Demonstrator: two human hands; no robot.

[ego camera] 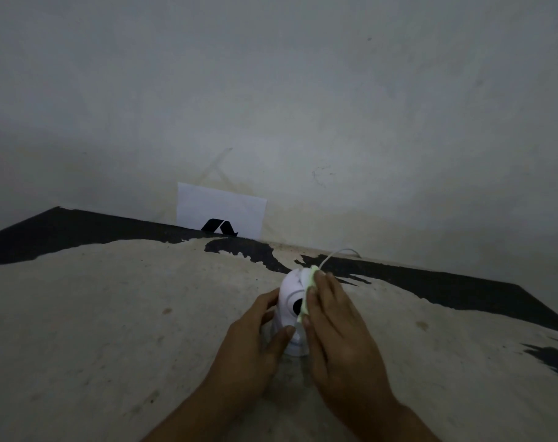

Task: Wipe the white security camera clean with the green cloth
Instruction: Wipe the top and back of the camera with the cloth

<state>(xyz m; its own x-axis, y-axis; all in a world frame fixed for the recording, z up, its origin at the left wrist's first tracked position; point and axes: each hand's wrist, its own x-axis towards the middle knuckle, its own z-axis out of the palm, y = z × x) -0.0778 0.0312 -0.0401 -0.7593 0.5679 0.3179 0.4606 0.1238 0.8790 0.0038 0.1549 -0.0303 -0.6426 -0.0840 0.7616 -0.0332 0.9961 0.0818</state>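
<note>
White security camera [291, 309] stands upright on worn counter [111, 314], dark lens facing the viewer. Left hand [255, 342] grip wrapped round its lower body, thumb across the front, fingers behind. Right hand [331, 327] grip flat, fingers together, pressing green cloth [308, 291] against the camera's right side; cloth edge shows between fingers and shell. Thin white cable [335, 255] arcs up beyond the right fingertips. Farther back, past both grips, white card [220, 205] with black mark leans on wall [303, 90].
</note>
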